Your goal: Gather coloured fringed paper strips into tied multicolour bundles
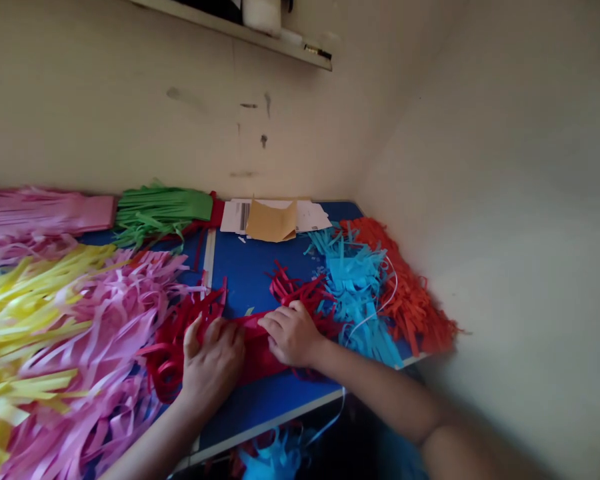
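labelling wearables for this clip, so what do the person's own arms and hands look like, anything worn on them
The left hand and right hand are ungloved, with no rings to be seen. The left forearm and right forearm are bare where visible: no sleeve, watch or bracelet shows.

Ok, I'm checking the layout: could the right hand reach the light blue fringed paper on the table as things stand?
Probably yes: the light blue fringed paper lies beside the right hand, with only red strips between, though that hand rests on red paper.
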Tool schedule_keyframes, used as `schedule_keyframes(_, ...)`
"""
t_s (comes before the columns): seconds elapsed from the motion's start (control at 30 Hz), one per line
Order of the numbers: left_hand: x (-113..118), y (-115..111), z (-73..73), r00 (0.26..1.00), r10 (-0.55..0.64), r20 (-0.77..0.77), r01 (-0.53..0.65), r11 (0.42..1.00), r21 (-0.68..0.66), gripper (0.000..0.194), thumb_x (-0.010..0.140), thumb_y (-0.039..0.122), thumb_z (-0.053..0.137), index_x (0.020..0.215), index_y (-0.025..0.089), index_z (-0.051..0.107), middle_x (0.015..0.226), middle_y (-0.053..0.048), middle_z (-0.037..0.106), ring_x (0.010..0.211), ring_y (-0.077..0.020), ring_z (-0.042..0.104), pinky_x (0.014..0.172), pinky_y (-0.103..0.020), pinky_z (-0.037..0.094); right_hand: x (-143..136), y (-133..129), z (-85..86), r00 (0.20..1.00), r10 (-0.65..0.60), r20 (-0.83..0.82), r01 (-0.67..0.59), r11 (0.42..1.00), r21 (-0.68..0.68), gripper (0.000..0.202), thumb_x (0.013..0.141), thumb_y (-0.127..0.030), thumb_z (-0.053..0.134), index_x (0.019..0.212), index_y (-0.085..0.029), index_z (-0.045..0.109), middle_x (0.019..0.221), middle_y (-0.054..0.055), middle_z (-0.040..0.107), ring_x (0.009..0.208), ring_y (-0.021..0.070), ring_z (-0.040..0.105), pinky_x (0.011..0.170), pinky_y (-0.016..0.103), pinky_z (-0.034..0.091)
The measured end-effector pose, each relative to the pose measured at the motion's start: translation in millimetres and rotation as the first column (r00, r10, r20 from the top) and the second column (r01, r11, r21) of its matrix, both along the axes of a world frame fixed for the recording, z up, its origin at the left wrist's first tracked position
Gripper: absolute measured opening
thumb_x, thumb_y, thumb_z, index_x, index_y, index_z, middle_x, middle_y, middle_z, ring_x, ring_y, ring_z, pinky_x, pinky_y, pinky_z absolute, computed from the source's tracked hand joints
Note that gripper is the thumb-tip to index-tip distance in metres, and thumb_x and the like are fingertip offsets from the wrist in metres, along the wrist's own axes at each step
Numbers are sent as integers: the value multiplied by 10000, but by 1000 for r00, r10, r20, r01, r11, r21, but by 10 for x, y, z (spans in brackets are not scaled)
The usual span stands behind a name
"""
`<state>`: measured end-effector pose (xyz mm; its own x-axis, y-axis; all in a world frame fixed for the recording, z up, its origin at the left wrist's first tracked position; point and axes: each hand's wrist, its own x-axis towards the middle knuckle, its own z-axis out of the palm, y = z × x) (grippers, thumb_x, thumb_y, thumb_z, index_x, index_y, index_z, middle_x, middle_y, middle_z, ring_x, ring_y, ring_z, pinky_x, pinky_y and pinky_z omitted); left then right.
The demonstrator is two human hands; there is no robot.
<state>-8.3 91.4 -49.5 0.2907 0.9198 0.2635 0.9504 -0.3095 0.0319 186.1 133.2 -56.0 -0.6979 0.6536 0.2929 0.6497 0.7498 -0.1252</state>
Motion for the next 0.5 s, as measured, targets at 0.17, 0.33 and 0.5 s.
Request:
schedule_keyframes(0.17, -147, 18, 31, 998, -66, 7, 66, 997, -44, 339, 904, 130, 421, 1023, 244, 717, 1017, -80, 740, 1164, -305, 584, 1130, -576, 213, 35, 37, -8, 1000, -7, 3, 7, 997, -78, 291, 1017, -176, 387, 1078, -173, 672, 993, 57, 740, 924, 178, 608, 810, 369, 295)
schedule_keyframes(0.33, -322, 179, 120, 998, -64, 23, 66, 988, -137, 284, 914, 271, 449, 940, 287, 731, 1021, -36, 757, 1078, -288, 618, 1091, -578, 248, 144, 157, 33, 976, -218, -28, 203, 944, -258, 169, 969, -285, 576, 963, -229, 736, 972, 12, 740, 922, 161, 607, 799, 335, 286)
schedule_keyframes(0.5, -337, 344, 205, 999, -35, -11, 32, 984, -172, 374, 937, 442, 439, 785, 260, 729, 927, -30, 761, 1029, -291, 607, 1072, -563, 263, 113, 214, 63, 941, -338, -14, 316, 893, -320, 234, 948, -400, 598, 887, -227, 743, 908, 11, 722, 889, 163, 588, 795, 324, 277)
